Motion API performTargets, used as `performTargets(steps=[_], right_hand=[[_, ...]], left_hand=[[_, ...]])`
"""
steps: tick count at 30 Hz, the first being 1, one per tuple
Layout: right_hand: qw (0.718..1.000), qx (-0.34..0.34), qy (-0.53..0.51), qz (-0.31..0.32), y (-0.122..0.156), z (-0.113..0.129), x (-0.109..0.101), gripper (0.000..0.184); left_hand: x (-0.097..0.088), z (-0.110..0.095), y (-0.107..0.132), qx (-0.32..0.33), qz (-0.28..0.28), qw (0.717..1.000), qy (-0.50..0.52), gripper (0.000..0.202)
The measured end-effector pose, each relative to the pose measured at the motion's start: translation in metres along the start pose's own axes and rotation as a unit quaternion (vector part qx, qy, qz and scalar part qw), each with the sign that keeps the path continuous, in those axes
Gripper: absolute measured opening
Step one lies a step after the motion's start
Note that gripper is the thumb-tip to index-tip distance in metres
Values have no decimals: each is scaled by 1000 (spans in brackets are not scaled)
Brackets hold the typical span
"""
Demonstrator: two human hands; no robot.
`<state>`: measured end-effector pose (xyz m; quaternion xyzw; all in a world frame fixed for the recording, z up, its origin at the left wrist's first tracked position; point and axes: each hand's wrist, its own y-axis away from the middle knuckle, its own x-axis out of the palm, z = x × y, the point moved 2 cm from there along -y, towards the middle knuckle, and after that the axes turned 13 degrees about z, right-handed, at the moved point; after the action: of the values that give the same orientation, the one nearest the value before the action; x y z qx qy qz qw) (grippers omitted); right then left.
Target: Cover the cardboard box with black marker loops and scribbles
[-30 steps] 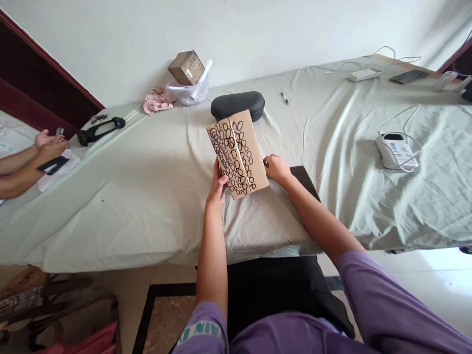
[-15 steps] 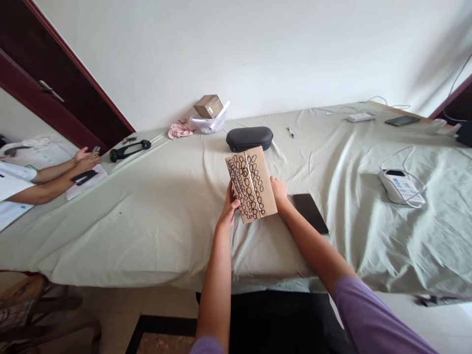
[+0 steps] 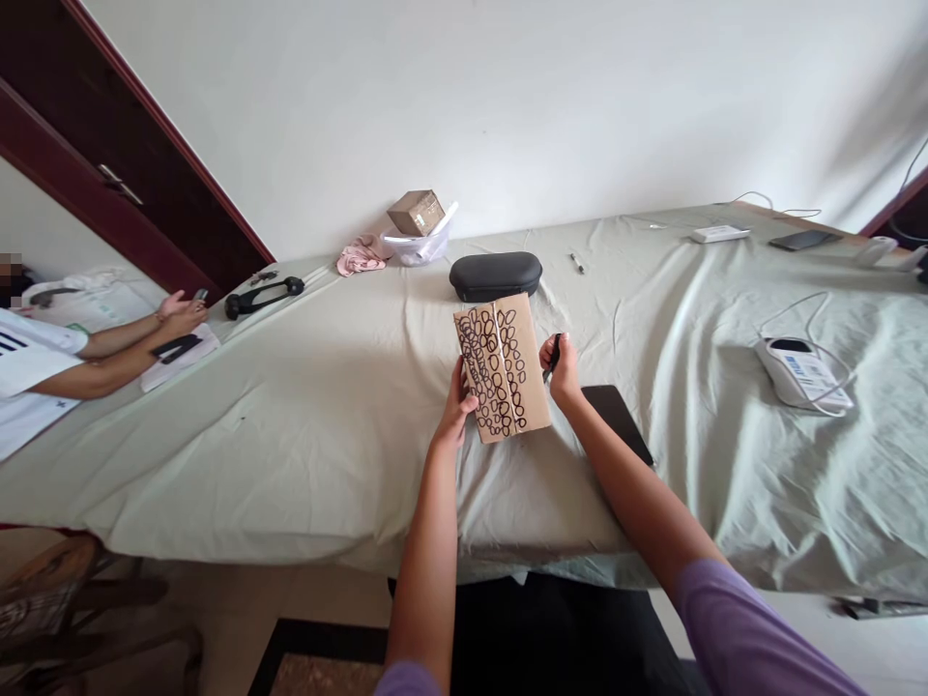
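A brown cardboard parcel (image 3: 503, 367), covered in black hand-drawn loops and crossed by a pale strip, stands between the person's hands: the left hand (image 3: 455, 411) clasps its left edge, while the right hand (image 3: 562, 370), apart from the left, pinches a slim black pen (image 3: 553, 356) at its right edge. Beneath them, a wrinkled sage-green cloth (image 3: 290, 454) covers a long table, with a flat black tablet (image 3: 616, 420) just right of the parcel and a black oval zip case (image 3: 495, 276) beyond it. Farther off, a co-worker's hands (image 3: 181, 314) sit at the cloth's left end, near a dark red wooden door (image 3: 130, 164) in the white wall (image 3: 507, 116).
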<state>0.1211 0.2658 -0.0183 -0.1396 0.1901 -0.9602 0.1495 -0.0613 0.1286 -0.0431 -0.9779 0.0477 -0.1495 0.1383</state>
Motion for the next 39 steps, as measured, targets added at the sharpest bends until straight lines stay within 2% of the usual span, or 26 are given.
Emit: performTargets(steps=[3, 7, 14, 20, 23, 28, 31, 34, 36, 37, 39], right_hand=[[998, 33, -59, 6, -3, 0, -3, 68], [995, 68, -67, 25, -5, 3, -3, 60], [995, 95, -8, 32, 5, 9, 2, 38], [995, 76, 56, 36, 8, 20, 4, 27], [994, 68, 77, 40, 9, 22, 7, 30], [988, 65, 132, 38, 11, 17, 10, 48], [970, 94, 222, 35, 8, 10, 5, 47], [944, 129, 304, 27, 5, 5, -3, 37], [933, 118, 339, 14, 5, 6, -6, 42], [934, 105, 340, 23, 6, 8, -6, 44], [949, 88, 292, 82, 8, 9, -1, 47]], left_hand=[[0, 1, 0, 0, -5, 1000, 8, 115], [2, -1, 0, -4, -11, 1000, 14, 114], [3, -2, 0, -6, 3, 1000, 18, 114], [2, 0, -1, -2, -2, 1000, 14, 115], [2, 0, -1, -4, -2, 1000, 19, 115], [-2, 3, -1, -5, 5, 1000, 11, 116], [-3, 3, -1, 0, 2, 1000, 6, 115], [-1, 1, -1, 5, -4, 1000, 7, 115], [1, -1, 0, 6, -8, 1000, 10, 113], [2, -1, 0, 7, -10, 1000, 12, 112], [3, -2, 1, 9, -11, 1000, 18, 110]])
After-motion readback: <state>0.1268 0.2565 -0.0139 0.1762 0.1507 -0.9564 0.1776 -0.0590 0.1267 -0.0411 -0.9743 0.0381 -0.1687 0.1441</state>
